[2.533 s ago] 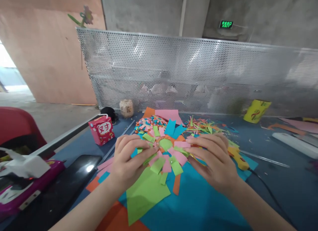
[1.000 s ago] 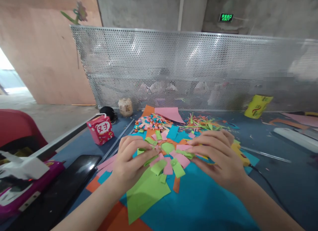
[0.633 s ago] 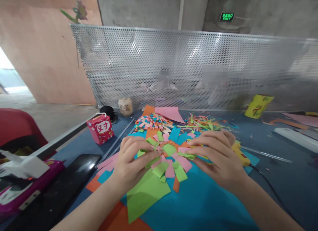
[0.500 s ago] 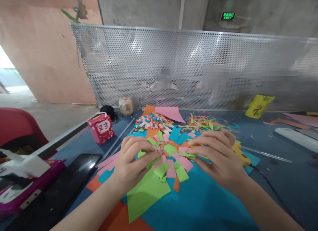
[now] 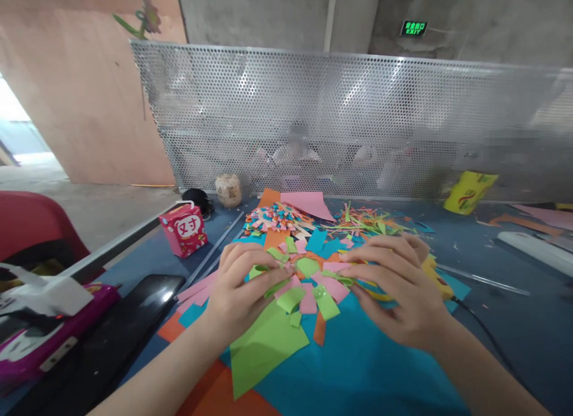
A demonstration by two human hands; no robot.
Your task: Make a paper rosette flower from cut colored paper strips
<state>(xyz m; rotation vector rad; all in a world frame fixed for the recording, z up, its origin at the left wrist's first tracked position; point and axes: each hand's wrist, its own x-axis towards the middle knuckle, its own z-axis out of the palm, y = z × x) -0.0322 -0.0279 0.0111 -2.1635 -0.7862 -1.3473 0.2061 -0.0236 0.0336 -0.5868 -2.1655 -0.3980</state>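
A paper flower [image 5: 307,279] made of green, pink, blue and orange strips lies between my hands on a blue sheet [image 5: 358,368]. My left hand [image 5: 242,293] has its fingers curled and pinched on green strips at the flower's left side. On the right side my right hand [image 5: 396,290] presses its fingers down on the flower's strips. A green paper triangle [image 5: 264,344] lies just below the flower. Under my right hand a yellow glue gun [image 5: 436,276] shows only in part.
A second paper flower [image 5: 275,218] and a heap of paper offcuts [image 5: 362,222] lie behind. A red drink carton [image 5: 183,228], a black phone [image 5: 129,320] and a pink device [image 5: 40,338] are at the left. A perforated metal screen [image 5: 349,123] stands across the back, a yellow roll [image 5: 470,192] before it.
Both hands stay on the paper flower, with small finger shifts along its strips. The view has drifted slightly.
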